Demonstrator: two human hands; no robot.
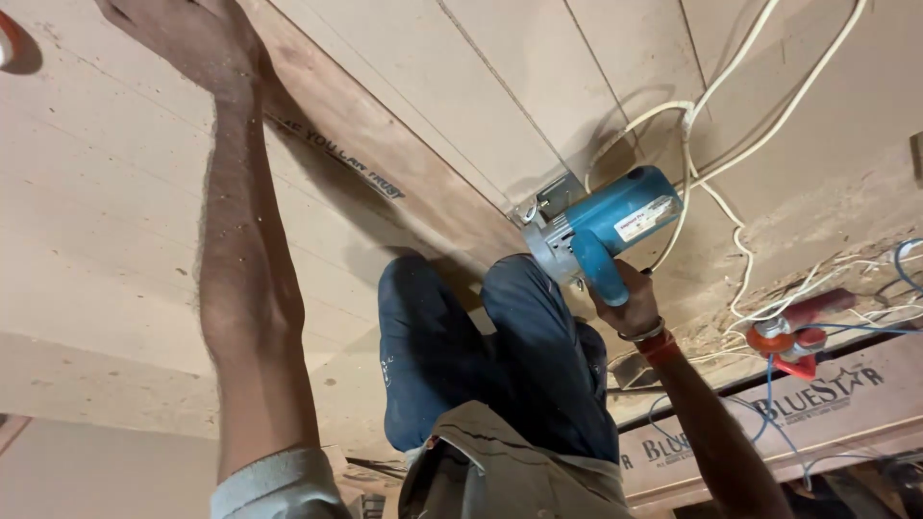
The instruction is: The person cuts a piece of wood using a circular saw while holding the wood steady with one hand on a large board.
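Now, saw: a blue handheld circular saw [601, 231] is sitting on the edge of a long brown plywood strip [385, 163], which is lying across pale boards [115, 240] on the floor.
Right hand: the right hand [630, 303] is gripping the saw's blue handle from below, fingers curled tight around it.
Left hand: the left hand [183, 38] is pressing flat on the far end of the strip, arm stretched out; its fingers are running out of the picture, so I cannot tell how they are spread.
Knees: the person's knees in dark trousers [500, 356] are bearing on the strip just beside the saw.
Handling, saw: it is looking heavy and rigid, with weight toward the motor; the handle seems the safe place to hold, well clear of the metal guard [548, 240].
Cord: a white cable [711, 125] is trailing loose behind the saw and could snag.
Handling, strip: stiff, thin, probably light and prone to shifting unless pinned.
Containers: none are showing; sawdust and wires are lying beside an orange tool [788, 341].
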